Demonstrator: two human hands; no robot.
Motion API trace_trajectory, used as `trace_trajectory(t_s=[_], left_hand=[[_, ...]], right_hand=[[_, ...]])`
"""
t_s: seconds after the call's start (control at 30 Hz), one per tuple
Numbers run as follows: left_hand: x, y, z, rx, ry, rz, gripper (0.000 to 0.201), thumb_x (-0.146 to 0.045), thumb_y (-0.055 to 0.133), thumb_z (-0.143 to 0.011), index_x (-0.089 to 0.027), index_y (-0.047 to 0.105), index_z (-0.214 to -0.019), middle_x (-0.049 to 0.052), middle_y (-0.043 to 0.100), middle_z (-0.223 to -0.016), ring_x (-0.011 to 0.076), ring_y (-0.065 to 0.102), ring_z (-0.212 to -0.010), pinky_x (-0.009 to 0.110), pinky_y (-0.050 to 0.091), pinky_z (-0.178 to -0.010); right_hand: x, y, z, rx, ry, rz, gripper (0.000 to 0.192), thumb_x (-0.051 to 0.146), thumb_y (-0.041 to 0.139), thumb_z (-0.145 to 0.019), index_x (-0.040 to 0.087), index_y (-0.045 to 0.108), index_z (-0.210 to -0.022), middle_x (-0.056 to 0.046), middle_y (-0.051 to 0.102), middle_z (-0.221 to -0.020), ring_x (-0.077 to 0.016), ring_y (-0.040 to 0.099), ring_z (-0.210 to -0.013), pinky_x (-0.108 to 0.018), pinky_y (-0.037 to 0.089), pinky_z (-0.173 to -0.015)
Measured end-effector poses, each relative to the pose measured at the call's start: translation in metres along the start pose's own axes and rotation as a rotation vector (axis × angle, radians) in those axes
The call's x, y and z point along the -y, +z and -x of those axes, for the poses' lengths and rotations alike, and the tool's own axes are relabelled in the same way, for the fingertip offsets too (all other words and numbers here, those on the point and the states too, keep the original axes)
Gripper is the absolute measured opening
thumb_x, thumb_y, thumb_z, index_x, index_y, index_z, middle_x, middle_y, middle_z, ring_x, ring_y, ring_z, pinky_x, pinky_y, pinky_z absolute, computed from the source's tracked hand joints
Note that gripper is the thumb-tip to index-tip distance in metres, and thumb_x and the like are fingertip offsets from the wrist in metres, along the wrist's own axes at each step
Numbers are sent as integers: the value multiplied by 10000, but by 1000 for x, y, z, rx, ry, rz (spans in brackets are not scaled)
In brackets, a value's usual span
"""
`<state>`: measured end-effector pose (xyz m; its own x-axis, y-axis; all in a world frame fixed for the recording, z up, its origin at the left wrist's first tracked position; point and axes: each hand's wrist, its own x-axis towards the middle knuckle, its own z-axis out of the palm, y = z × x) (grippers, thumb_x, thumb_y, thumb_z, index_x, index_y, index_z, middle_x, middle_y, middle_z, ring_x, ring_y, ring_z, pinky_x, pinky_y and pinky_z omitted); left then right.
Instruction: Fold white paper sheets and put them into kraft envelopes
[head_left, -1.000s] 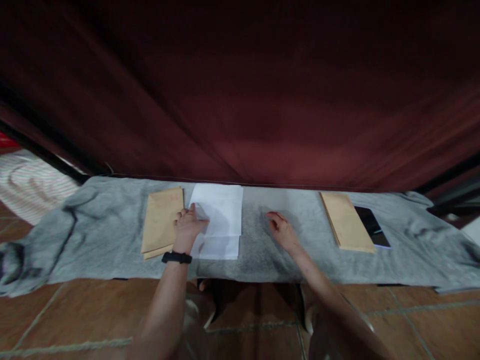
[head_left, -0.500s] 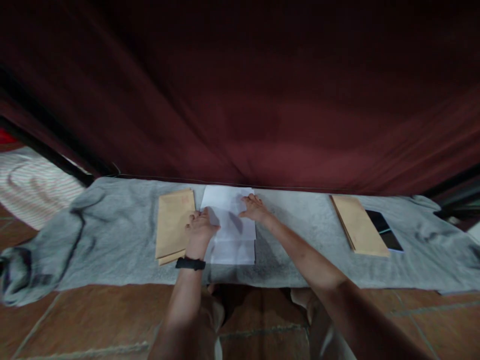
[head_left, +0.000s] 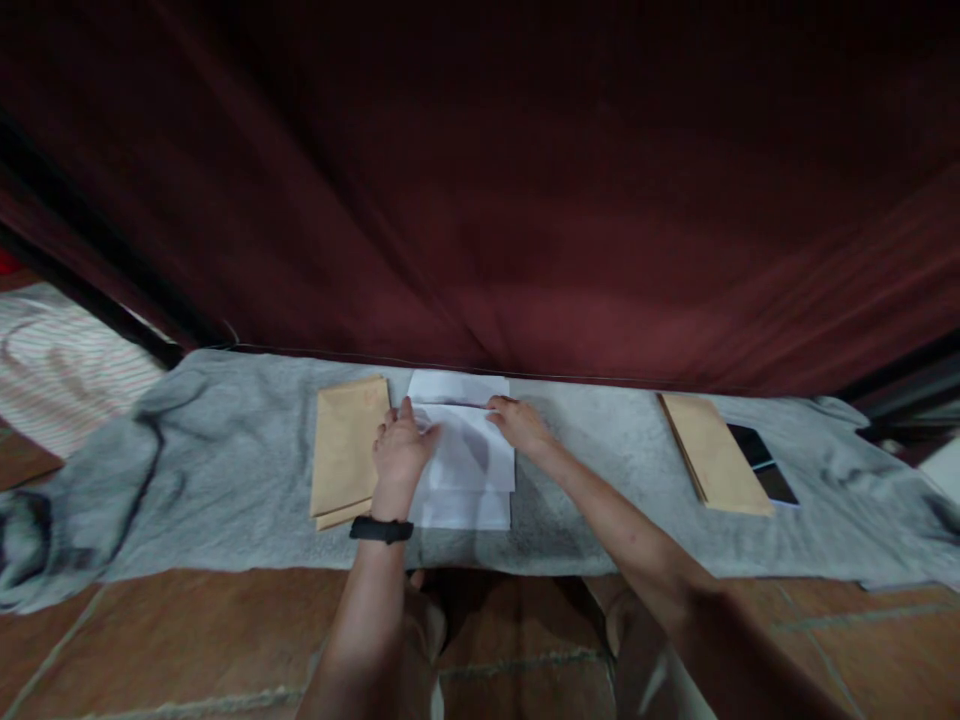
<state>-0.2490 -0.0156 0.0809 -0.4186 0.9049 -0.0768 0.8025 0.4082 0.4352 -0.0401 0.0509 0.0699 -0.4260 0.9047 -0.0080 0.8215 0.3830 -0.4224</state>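
Note:
A folded white sheet of paper (head_left: 471,450) lies on top of other white paper (head_left: 465,510), with its far edge raised a little. My right hand (head_left: 521,424) has its fingers closed at the far right corner of that sheet. At the sheet's left edge rests my left hand (head_left: 403,450), thumb and fingers apart, with a black band (head_left: 381,529) on the wrist. Close beside it on the left is a stack of brown envelopes (head_left: 346,450), partly covered by my fingers.
Grey cloth (head_left: 247,470) covers the bench. More brown envelopes (head_left: 716,455) lie to the right, overlapping a dark phone-like device (head_left: 776,482). A dark red curtain (head_left: 510,250) hangs behind. Below is a tiled floor (head_left: 210,630); a striped cloth (head_left: 71,365) is at far left.
The top sheet has slid slightly towards me, baring more white paper behind its far edge. My right hand has closed on its corner. The left hand has shifted only a little.

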Motion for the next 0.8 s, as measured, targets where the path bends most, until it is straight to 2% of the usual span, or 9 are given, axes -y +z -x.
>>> trace_trajectory(t_s=[0.07, 0.13, 0.2, 0.3, 0.4, 0.53, 0.6, 0.7, 0.8], left_hand=[[-4, 1, -4, -71, 66, 167, 756, -438, 640, -884, -119, 424, -1535, 230, 528, -1460, 360, 575, -1280, 451, 471, -1052], [-12, 6, -7, -66, 123, 400, 735, -431, 668, -861, -136, 469, -1504, 189, 582, -1410, 300, 623, -1200, 407, 496, -1024], [-23, 14, -8, 23, 174, 653, 716, -432, 701, -822, -161, 522, -1461, 138, 657, -1323, 263, 650, -1127, 380, 519, -984], [-44, 29, -2, 159, 266, 923, 678, -444, 731, -767, -171, 597, -1373, 99, 719, -1230, 260, 664, -1085, 375, 533, -948], [-64, 41, 7, 126, 344, 940, 603, -420, 746, -739, -181, 652, -1285, 90, 731, -1210, 263, 665, -1076, 389, 522, -952], [-87, 51, 21, -59, 494, 818, 463, -393, 719, -783, -205, 686, -1205, 86, 709, -1244, 249, 646, -1107, 380, 493, -973], [-97, 53, 28, -129, 554, 772, 320, -389, 711, -798, -197, 721, -1053, 80, 720, -1173, 238, 646, -1063, 354, 491, -944], [-107, 56, 34, -50, 586, 761, 204, -397, 710, -808, -193, 708, -804, 38, 730, -909, 200, 645, -874, 304, 490, -832], [-111, 57, 37, 128, 542, 862, 232, -420, 737, -786, -193, 697, -758, 1, 702, -775, 162, 606, -743, 262, 469, -722]], right_hand=[[-11, -14, 14, -94, 43, -82, 166, 235, 538, -1000, 261, 677, -1086, -43, 727, -1148, -222, 678, -1029, -301, 481, -888], [-27, -30, 32, -215, 87, -222, 125, 263, 562, -974, 254, 685, -989, -28, 747, -1042, -212, 681, -983, -284, 485, -864], [-45, -43, 52, -313, 154, -334, 116, 320, 598, -934, 244, 673, -889, -22, 744, -911, -207, 673, -889, -269, 482, -795], [-69, -51, 82, -437, 205, -464, 236, 459, 647, -869, 242, 628, -779, -10, 696, -751, -195, 620, -746, -261, 447, -686], [-85, -44, 104, -535, 196, -560, 365, 579, 666, -814, 240, 584, -704, 6, 635, -670, -175, 552, -662, -269, 406, -633], [-103, -32, 119, -594, 251, -667, 447, 631, 709, -753, 243, 522, -634, 49, 503, -580, -139, 436, -585, -264, 332, -570], [-113, -32, 123, -604, 281, -752, 483, 641, 748, -705, 248, 485, -609, 66, 433, -557, -126, 376, -560, -263, 291, -542], [-130, -39, 128, -599, 303, -934, 521, 649, 771, -677, 249, 448, -590, 78, 375, -544, -112, 325, -537, -259, 259, -523], [-145, -48, 131, -607, 343, -1156, 530, 670, 740, -699, 244, 442, -596, 75, 402, -560, -107, 349, -538, -249, 287, -528]])
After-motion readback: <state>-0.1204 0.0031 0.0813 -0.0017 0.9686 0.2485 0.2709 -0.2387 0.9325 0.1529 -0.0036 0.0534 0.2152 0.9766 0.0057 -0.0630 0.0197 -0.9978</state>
